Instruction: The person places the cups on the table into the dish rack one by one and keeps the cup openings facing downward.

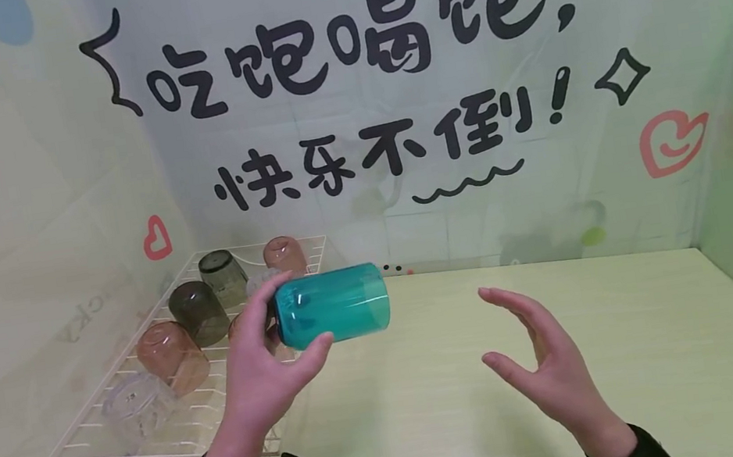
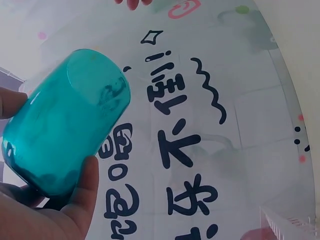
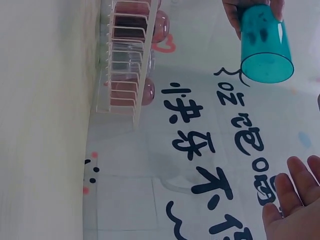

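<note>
In the head view my left hand (image 1: pixel 263 382) grips a clear teal glass (image 1: pixel 335 304) near its base, thumb below and fingers above. The glass lies sideways in the air, its mouth toward the right. The left wrist view shows the same teal glass (image 2: pixel 70 120) held between thumb and fingers; some fingertips are hidden behind it. To the right, apart from the glass, my right hand (image 1: pixel 558 369) hangs over the table with fingers spread from the thumb, holding nothing. In the right wrist view the right hand's fingers (image 3: pixel 292 192) look relaxed.
A white wire rack (image 1: pixel 79 445) stands at the left. Several upside-down glasses sit on it, including a clear one (image 1: pixel 137 405), a pink one (image 1: pixel 172 356) and a dark grey one (image 1: pixel 197 313). A pale wooden table (image 1: pixel 436 408) meets a printed cloth wall (image 1: pixel 351 223).
</note>
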Tool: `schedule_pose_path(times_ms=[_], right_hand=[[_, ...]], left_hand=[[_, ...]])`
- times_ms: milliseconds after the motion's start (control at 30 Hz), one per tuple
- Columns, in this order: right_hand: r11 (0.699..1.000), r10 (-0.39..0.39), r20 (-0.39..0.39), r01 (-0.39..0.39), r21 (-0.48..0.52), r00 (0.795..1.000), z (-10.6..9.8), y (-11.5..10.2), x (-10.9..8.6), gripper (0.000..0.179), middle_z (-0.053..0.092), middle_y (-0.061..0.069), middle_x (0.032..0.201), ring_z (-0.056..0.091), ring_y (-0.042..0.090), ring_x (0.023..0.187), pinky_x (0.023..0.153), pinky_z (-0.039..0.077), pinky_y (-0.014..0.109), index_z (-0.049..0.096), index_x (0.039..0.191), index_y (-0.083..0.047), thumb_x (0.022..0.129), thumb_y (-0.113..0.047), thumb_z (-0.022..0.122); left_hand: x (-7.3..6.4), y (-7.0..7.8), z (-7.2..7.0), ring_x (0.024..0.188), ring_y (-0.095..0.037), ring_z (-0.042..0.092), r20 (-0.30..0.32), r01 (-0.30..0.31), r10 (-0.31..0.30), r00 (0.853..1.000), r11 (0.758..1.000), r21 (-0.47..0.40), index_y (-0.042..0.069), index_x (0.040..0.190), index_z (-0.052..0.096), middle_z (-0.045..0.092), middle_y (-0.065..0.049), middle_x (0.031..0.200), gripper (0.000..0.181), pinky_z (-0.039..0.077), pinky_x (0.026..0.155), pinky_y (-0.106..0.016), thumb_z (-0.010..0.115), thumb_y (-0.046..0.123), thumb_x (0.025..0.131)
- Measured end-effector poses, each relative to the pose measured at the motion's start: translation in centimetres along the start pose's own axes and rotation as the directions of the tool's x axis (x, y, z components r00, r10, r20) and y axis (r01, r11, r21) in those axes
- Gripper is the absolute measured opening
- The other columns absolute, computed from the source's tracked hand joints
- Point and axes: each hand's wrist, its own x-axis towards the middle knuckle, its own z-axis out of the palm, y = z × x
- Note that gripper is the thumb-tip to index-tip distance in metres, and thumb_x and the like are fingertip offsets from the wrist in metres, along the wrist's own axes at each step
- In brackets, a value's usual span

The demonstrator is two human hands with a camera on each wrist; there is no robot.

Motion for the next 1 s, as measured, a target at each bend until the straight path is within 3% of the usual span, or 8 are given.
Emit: schedule_pose_path(times_ms=[333, 600, 1000], right_hand=[[0.995, 0.05, 0.012, -0.049, -0.086, 0.999, -0.7, 0.5, -0.4, 0.065, 0.045, 0.021, 0.127, 0.038, 0.028, 0.12, 0.102, 0.025, 0.03, 0.04, 0.128, 0.001, 0.069, 0.009, 0.066], [0.98, 0.116, 0.03, -0.109, -0.169, 0.993, -1.1, 0.8, -0.8, 0.065, 0.046, 0.016, 0.128, 0.038, 0.024, 0.121, 0.101, 0.026, 0.027, 0.041, 0.129, -0.003, 0.071, 0.003, 0.068], [0.951, 0.136, 0.045, -0.118, -0.286, 0.99, -1.9, 1.8, -1.9, 0.065, 0.048, 0.012, 0.127, 0.038, 0.022, 0.119, 0.097, 0.027, 0.022, 0.043, 0.129, -0.007, 0.071, -0.004, 0.071]], left_hand=[[-0.2, -0.5, -1.9, 0.108, -0.025, 0.045, -0.012, 0.033, -0.033, 0.999, 0.998, 0.056, 0.031, 0.13, 0.039, 0.041, 0.0, 0.128, 0.07, 0.047, 0.08, -0.043, 0.075, 0.028, 0.07], [-0.4, -1.0, -3.3, 0.108, -0.027, 0.044, -0.017, 0.044, -0.043, 0.999, 0.99, 0.135, 0.027, 0.132, 0.037, 0.04, -0.004, 0.128, 0.071, 0.046, 0.08, -0.047, 0.074, 0.029, 0.071], [-0.6, -2.3, -5.0, 0.108, -0.028, 0.042, -0.015, 0.058, -0.056, 0.998, 0.969, 0.239, 0.024, 0.132, 0.037, 0.04, -0.006, 0.126, 0.073, 0.046, 0.078, -0.049, 0.074, 0.034, 0.07]])
